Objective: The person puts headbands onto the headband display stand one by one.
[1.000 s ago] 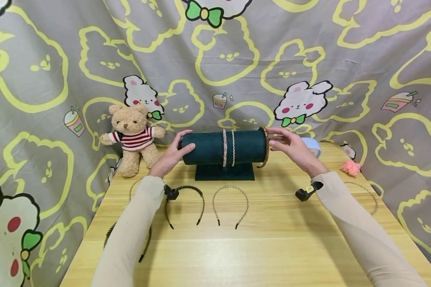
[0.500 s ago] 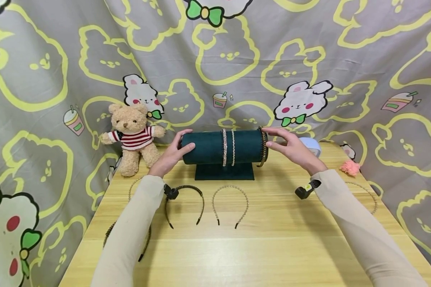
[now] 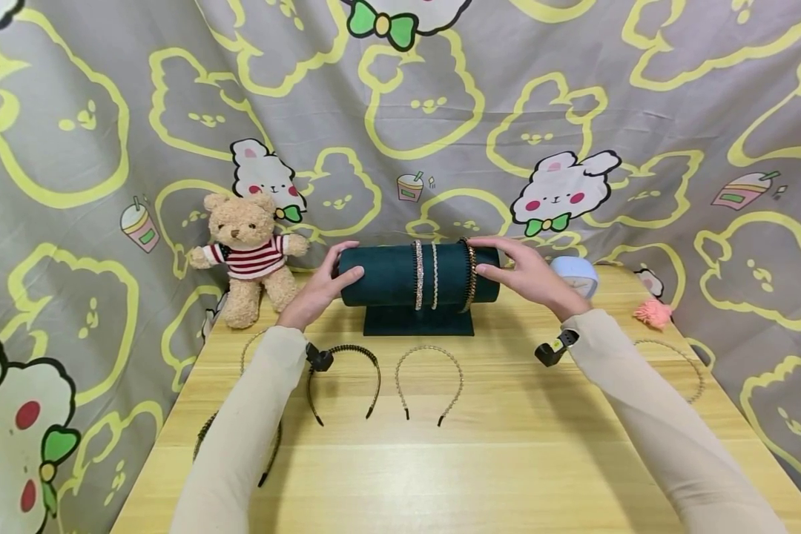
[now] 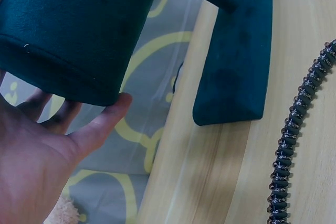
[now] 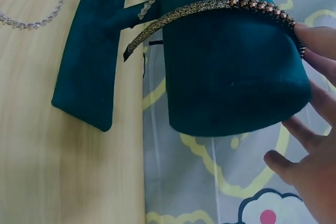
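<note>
A dark teal velvet display roll [image 3: 380, 276] lies level on its flat-based stand [image 3: 414, 322] at the back of the table. My left hand [image 3: 317, 285] holds the roll's left end, thumb in front and fingers behind. Near the right end, a headband with bronze beads [image 3: 470, 276] goes over the roll. My right hand [image 3: 523, 274] holds that headband, with thumb at the front and forefinger over the top. The right wrist view shows a fingertip against its beads [image 5: 262, 6]. Two slim headbands, one sparkly [image 3: 418, 276] and one pale-beaded [image 3: 434, 276], sit mid-roll.
On the table lie a dark headband [image 3: 354, 348], a clear-beaded headband [image 3: 429, 347], and others partly behind the sleeves. A teddy bear [image 3: 243, 252] stands back left. A blue clock [image 3: 574, 274] and pink tassel-like thing [image 3: 653, 313] are back right. A patterned curtain [image 3: 440, 89] hangs behind.
The right hand has moved left, sliding the bronze-beaded headband from the roll's right end inward along it. The left hand and the roll have stayed put.
</note>
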### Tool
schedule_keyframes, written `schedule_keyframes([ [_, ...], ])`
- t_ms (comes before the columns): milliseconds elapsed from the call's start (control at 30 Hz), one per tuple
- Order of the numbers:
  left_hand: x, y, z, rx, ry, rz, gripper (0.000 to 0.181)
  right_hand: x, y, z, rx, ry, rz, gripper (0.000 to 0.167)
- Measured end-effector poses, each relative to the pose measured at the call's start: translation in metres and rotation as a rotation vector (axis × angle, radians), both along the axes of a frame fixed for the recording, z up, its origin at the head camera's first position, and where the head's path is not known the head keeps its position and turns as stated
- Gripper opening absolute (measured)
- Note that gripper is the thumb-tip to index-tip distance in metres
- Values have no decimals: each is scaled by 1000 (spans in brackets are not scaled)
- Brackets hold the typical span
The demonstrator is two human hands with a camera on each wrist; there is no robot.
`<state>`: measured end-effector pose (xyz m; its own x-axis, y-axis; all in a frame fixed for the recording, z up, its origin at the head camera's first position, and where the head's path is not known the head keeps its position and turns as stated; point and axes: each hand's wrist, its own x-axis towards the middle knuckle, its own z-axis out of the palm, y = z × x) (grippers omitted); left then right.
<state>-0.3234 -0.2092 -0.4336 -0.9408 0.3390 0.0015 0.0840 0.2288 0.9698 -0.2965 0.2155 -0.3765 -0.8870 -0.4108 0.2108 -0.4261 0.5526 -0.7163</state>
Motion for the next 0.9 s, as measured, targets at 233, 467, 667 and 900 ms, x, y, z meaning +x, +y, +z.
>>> schedule_keyframes([
  [233,0,0,0,-4,0,-4,67,-2,-14,5,78,48,-7,53],
  [467,-1,-1,-1,-11,5,-1,64,-3,-26,9,152,103,-5,53],
  [667,-1,0,0,7,6,-14,65,-4,-35,12,188,102,-2,53],
  [900,1,1,2,22,4,-13,66,-6,-44,12,216,158,32,53],
])
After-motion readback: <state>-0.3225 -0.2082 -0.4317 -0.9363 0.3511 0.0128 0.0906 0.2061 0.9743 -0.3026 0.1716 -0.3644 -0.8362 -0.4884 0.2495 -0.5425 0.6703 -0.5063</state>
